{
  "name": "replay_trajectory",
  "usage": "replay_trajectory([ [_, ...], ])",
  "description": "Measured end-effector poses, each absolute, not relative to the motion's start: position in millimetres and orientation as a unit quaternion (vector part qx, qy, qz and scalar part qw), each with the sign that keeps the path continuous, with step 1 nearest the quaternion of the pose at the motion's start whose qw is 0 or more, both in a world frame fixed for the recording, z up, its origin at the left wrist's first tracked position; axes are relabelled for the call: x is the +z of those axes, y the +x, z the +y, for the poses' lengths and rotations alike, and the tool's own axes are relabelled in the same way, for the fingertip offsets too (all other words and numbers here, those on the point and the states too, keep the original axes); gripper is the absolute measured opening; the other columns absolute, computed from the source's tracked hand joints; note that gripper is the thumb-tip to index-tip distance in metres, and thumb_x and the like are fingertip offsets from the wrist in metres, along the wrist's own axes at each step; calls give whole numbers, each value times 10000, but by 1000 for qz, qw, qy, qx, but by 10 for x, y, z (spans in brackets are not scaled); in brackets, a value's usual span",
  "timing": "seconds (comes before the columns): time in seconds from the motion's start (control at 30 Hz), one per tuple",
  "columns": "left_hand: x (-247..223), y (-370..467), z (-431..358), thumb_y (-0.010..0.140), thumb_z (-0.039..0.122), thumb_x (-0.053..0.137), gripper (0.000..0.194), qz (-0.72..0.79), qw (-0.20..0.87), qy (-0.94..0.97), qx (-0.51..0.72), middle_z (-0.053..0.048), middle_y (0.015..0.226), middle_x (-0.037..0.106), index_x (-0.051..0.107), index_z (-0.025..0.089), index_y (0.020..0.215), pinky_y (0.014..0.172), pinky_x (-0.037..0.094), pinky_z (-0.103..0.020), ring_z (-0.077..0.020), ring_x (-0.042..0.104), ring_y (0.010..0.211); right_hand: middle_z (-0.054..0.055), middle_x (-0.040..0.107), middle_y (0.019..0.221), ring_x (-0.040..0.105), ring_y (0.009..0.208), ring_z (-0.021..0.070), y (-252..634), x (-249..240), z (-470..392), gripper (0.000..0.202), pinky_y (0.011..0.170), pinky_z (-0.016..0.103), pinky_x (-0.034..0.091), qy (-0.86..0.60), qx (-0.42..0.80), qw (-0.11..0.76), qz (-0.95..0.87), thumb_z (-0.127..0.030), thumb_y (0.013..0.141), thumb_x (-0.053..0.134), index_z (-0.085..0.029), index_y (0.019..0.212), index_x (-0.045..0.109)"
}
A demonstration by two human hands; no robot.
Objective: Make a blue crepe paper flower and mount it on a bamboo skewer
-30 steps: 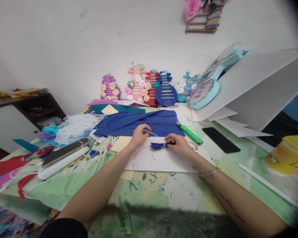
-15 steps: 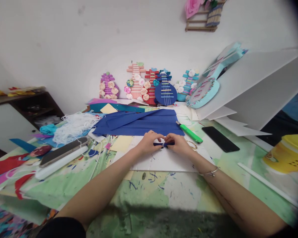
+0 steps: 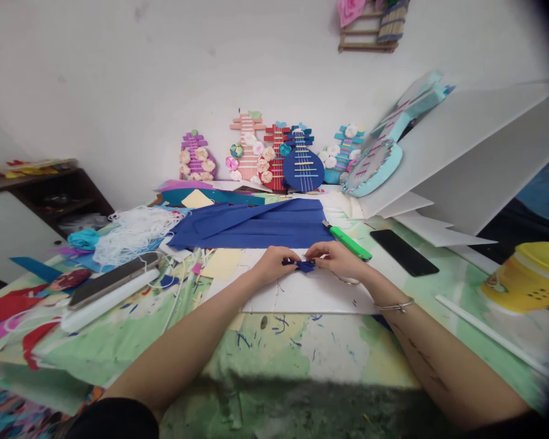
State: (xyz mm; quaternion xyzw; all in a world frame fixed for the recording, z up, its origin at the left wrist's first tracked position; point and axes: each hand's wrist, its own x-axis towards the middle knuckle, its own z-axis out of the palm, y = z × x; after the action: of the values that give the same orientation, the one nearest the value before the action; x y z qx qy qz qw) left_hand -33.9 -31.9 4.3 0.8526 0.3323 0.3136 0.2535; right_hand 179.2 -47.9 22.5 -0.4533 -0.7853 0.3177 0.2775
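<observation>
Over a white board (image 3: pixel 320 297), my left hand (image 3: pixel 274 263) pinches one end of a small strip of dark blue paper (image 3: pixel 305 267). My right hand (image 3: pixel 332 259) has its fingers closed on the other end of that strip. The strip looks bunched in the middle, and its ends are hidden by my fingers. Partly under my right hand lie the gold-rimmed handles of scissors (image 3: pixel 348 280). Just beyond both hands spreads a large folded sheet of blue paper (image 3: pixel 256 222). A green utility knife (image 3: pixel 351 242) rests to the right of it.
A black phone (image 3: pixel 405 252) and a yellow bucket (image 3: pixel 528 277) stand to the right. At left are a phone on a white box (image 3: pixel 114 283) and tangled white cord (image 3: pixel 135 236). Decorated paper lutes, one dark blue (image 3: pixel 303 171), lean against the wall.
The blue strip, flat between my hands before, now looks gathered at its middle. My right hand has shifted slightly, its fingers more lifted. The view has moved a little.
</observation>
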Motion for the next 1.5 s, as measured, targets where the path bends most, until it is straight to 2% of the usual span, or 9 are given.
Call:
replay_trajectory([
  [0.1,42,-337,-318,735,118,623,151,330,257,853,311,-28,791,720,723,164,838,627,422,-211,-117,595,670,41,716,881,655,814,180,1739,232,-507,198,699,259,490,-453,276,251,-810,-248,725,644,-192,910,684],
  [0.27,44,-323,-333,740,163,618,118,345,238,851,317,-23,738,706,720,158,798,587,399,-211,-108,556,610,31,719,841,640,754,169,1662,248,-547,201,641,242,451,-460,241,239,-820,-340,775,604,-198,879,702],
  [0.37,52,-315,-340,713,137,616,133,357,245,842,321,-16,736,707,719,161,793,584,396,-210,-103,545,597,20,719,798,633,720,158,1645,215,-540,151,629,232,430,-465,218,245,-822,-275,739,629,-191,844,698],
  [0.53,72,-310,-346,690,133,612,130,368,277,823,334,-21,729,705,713,153,769,587,400,-209,-109,561,622,16,714,748,618,670,140,1636,159,-513,148,605,223,405,-475,199,253,-819,-189,745,567,-186,805,702],
  [0.77,68,-314,-343,658,114,594,109,364,294,819,331,1,663,663,683,148,712,579,392,-206,-90,518,581,8,694,674,591,614,127,1654,212,-523,147,577,213,380,-489,196,240,-815,-179,721,567,-176,772,706],
  [1.1,59,-309,-349,616,66,562,144,349,249,842,328,19,662,628,627,152,712,613,403,-216,-95,521,609,12,686,673,588,616,130,1649,200,-533,136,557,211,375,-487,219,245,-810,-202,723,574,-173,767,699],
  [1.3,46,-312,-345,643,185,663,107,340,302,821,345,0,718,638,610,149,728,665,450,-232,-113,568,671,20,686,687,584,616,127,1648,179,-516,132,564,211,398,-481,250,269,-796,-199,727,573,-158,769,691],
  [1.5,69,-316,-350,639,130,622,87,339,300,823,344,1,700,633,613,146,724,653,438,-229,-109,557,656,19,687,690,589,620,131,1658,182,-515,136,573,216,408,-474,253,274,-798,-214,734,574,-161,775,692],
])
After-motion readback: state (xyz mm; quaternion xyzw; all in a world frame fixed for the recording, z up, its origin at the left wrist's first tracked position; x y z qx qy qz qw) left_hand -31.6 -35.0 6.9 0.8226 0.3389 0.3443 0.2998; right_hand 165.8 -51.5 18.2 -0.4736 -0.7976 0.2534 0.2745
